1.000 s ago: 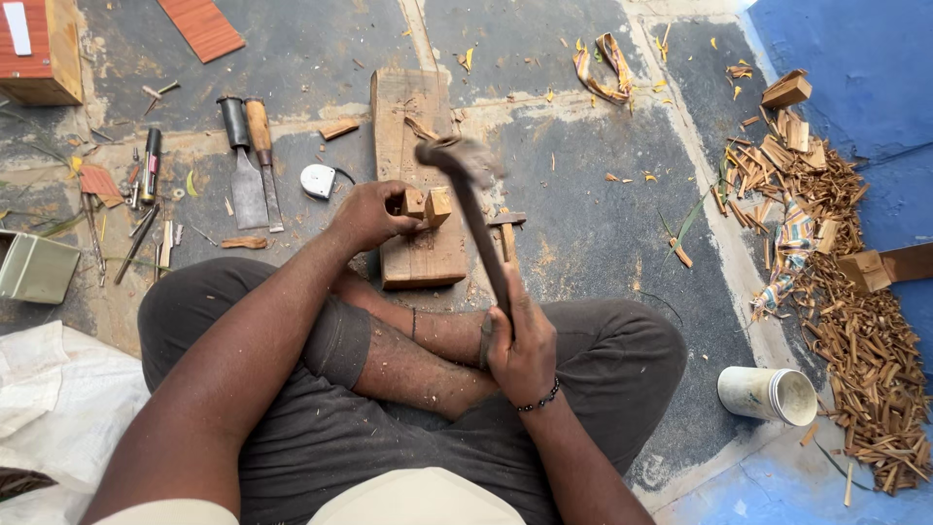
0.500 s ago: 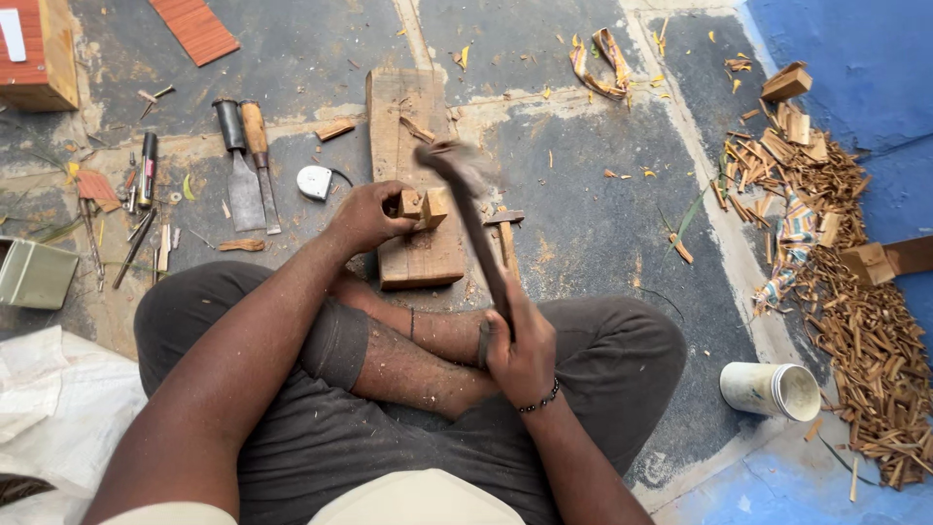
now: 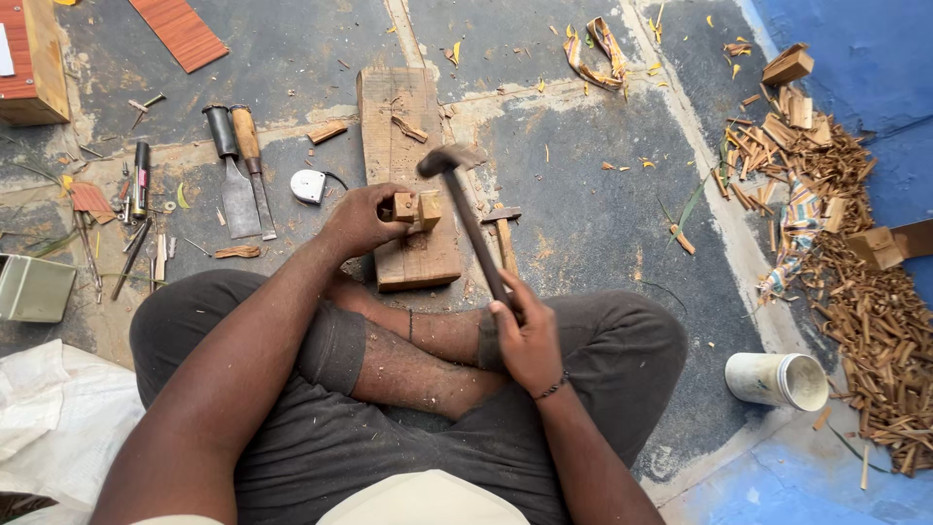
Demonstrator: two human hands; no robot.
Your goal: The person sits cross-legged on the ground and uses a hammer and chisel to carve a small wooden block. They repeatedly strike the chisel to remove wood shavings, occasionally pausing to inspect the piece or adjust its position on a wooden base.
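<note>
The person sits cross-legged on the floor; the right hand (image 3: 525,335), nearest the body, is closed around the lower end of a hammer (image 3: 473,222) handle; the handle's long axis runs up and to the left from that fist, ending in the dark metal head, which is raised just above and slightly right of the workpiece. The left hand (image 3: 362,220) lies farther out; its fingers are closed on a small wooden block (image 3: 406,205), pinning it, together with a second small block (image 3: 430,208) touching it on the right, to a long wooden board (image 3: 408,253) laid lengthwise away from the knees. The blocks therefore lie directly ahead of the left fingertips and beneath the hammer head; the left hand is the nearer to them. Left of the board: two chisels (image 3: 240,170) and a tape measure (image 3: 309,186); far right: a heap of wood offcuts (image 3: 855,253) and a white cup (image 3: 777,379).
</note>
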